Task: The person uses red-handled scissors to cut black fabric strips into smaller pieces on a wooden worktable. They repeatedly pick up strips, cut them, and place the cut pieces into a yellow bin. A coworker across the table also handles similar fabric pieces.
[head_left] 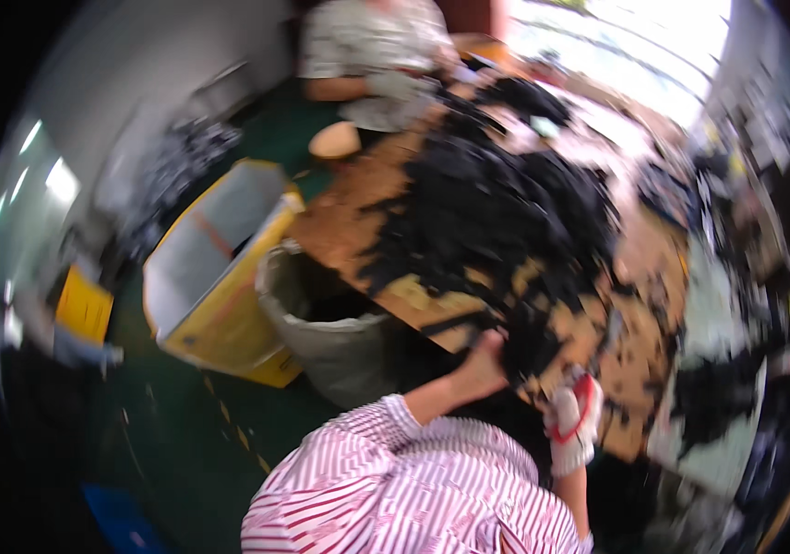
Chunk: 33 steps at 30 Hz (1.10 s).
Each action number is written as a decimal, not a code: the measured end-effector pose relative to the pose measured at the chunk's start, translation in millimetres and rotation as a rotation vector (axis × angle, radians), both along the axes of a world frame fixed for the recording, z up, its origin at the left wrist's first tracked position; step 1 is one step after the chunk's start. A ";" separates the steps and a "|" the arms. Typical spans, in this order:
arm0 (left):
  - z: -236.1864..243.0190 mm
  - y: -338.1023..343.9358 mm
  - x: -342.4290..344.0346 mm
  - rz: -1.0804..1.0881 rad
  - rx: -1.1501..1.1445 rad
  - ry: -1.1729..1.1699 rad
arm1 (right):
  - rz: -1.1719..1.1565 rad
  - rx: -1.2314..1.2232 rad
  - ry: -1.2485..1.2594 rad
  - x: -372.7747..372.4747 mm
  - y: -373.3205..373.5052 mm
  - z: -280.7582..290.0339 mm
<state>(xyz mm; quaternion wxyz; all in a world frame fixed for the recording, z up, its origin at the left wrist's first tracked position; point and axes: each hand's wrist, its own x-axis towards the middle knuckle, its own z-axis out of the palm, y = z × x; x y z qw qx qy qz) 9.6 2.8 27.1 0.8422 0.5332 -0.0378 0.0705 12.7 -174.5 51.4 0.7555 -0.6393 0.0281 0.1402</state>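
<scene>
My bare left hand (482,366) is at the near edge of the table, closed on a bundle of dark, limp strips (531,343). To its right, my right hand (573,422) wears a white knitted glove with red on it. Its fingers are curled, and blur hides what they hold, if anything. Beyond both hands lies a large heap of black, floppy pieces (506,189), spread over the brown tabletop (349,222). Small black scraps (640,346) are scattered by my right hand.
Left of the table stand an open grey sack (344,355) and a yellow box with a pale inside (229,314). A gloved co-worker (377,55) is at the far left side, near a round tan stool (334,140). Piled goods (764,277) crowd the right.
</scene>
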 end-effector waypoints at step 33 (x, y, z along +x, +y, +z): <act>194.9 103.1 28.8 0.138 -0.085 -0.554 | -0.331 0.107 -0.196 -31.4 -21.2 14.8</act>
